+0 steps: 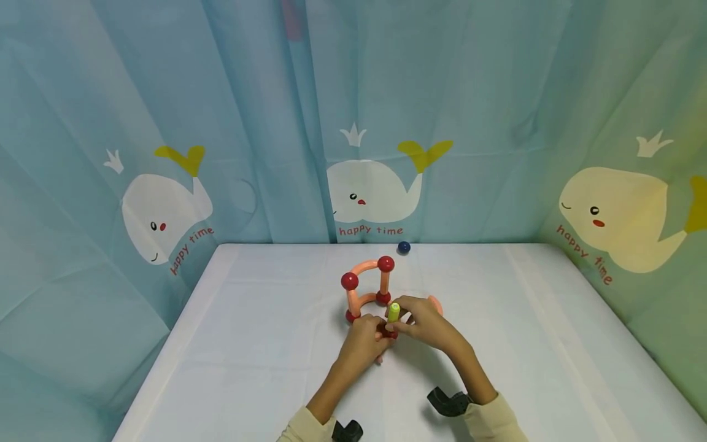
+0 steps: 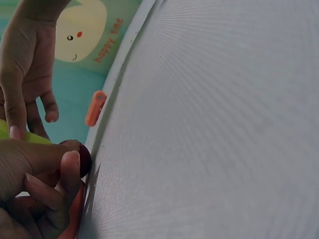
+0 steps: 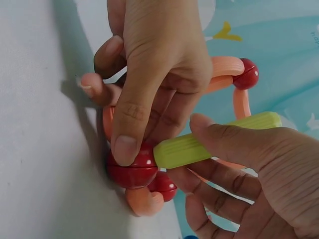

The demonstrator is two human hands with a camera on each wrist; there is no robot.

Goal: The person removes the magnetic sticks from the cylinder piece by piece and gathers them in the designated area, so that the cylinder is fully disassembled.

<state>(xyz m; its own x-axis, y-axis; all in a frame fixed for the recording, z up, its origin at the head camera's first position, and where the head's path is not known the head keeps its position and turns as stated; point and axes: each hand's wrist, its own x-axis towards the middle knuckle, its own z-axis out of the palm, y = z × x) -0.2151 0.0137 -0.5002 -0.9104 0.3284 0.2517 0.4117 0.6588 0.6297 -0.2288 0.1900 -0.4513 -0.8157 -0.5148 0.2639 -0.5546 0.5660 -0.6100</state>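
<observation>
- Two hands meet here: the right hand (image 1: pixel 424 320) pinches a green rod (image 1: pixel 394 312) between thumb and fingers.
- At 8 o'clock from the rod, the left hand (image 1: pixel 360 342) grips a red ball (image 3: pixel 132 175), thumb pressed on it; the rod's end touches that ball.
- At 10 o'clock stands an orange-and-red frame (image 1: pixel 383 282).
- Toward 3 o'clock, an orange piece (image 1: pixel 436 304) shows beyond the right hand.
- At 12 o'clock, a blue ball (image 1: pixel 404 248) sits by the white table's (image 1: pixel 248 344) far edge.
</observation>
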